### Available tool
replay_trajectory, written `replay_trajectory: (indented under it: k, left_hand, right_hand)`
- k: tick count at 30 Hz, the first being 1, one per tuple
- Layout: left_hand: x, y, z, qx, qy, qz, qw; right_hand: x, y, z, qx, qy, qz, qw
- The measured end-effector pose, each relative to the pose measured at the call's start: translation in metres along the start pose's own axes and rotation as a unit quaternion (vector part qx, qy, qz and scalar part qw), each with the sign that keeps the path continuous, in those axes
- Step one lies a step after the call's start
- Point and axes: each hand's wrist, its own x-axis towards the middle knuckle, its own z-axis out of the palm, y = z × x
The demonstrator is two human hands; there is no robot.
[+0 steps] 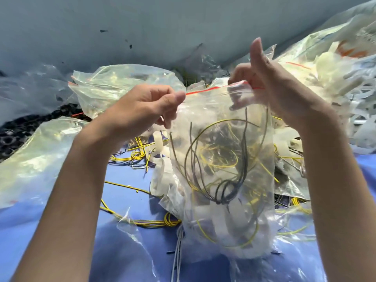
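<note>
Far left: a pile of black rings [12, 137] lies under clear film. Beside it, a flat clear bag [30, 159] rests on the blue worktop [126, 190]. A second clear bag [114, 82] lies behind the left hand.

Left hand [146, 106]: fingers curled, thumb pressed forward. It pinches the top left corner of the zip bag [223, 200], at the end of the red seal stripe [201, 90].

Below the left hand, loose yellow wires [138, 153] lie on the worktop, some in small coils.

Centre: the zip bag hangs between both hands, raised above the worktop, mouth uppermost. Its lower end is near the worktop; contact cannot be confirmed. Inside it, looped yellow and grey wires [219, 159] are visible through the film.

Right hand [264, 88]: it grips the top right corner of the zip bag at the seal stripe. Its curled fingers show through the film. One digit stands straight up, clear of the bag.

Far right: a heap of white plastic parts [335, 78], partly in clear bags, lies behind and beside the right hand.
</note>
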Motion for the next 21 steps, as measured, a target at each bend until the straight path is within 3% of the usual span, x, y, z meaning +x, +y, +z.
replay_trajectory:
  k: [5, 12, 17, 21]
  left_hand:
    - [0.004, -0.01, -0.004, 0.053, 0.025, -0.005, 0.998]
    - [0.009, -0.028, -0.01, 0.182, 0.092, -0.052, 0.978]
    - [0.014, -0.036, -0.004, 0.27, 0.142, -0.085, 0.949]
    - [0.014, -0.038, -0.003, 0.289, 0.147, -0.114, 0.939]
  right_hand:
    - [-0.006, 0.005, -0.001, -0.071, -0.039, -0.024, 0.996]
    - [-0.005, 0.003, 0.012, -0.177, -0.08, 0.017, 0.981]
    - [-0.002, 0.003, 0.027, -0.283, -0.134, 0.039, 0.949]
    - [-0.001, 0.003, 0.039, -0.281, -0.179, 0.08, 0.939]
